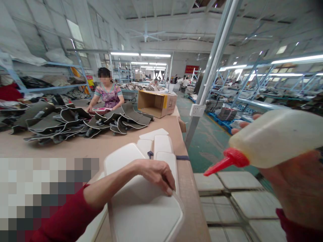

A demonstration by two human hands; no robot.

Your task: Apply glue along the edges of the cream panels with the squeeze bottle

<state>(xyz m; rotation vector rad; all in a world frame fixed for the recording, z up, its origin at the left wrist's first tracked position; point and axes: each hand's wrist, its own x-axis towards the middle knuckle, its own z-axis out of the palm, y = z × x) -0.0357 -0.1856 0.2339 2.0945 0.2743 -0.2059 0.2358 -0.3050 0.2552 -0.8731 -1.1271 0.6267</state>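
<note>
My left hand (157, 173) pinches the edge of a white panel with rounded corners (148, 211), near its right side. This panel lies over other white pieces at the front of the table. Raised at the right, my right hand (290, 181) is wrapped round a translucent squeeze bottle (280, 137). The bottle lies nearly on its side, and its red nozzle (227, 161) points down and left, apart from the panel. Beyond my left hand are more white panels (126, 154) and a dark blue strap (182, 157).
Grey-brown sheets with pale edges (58, 122) are heaped on the brown tabletop (169, 122). Behind them a person (109, 92) works. An open cardboard box (156, 102) lies at the far end. A metal post (209, 67) and several pale flat panels (234, 179) stand right of the table.
</note>
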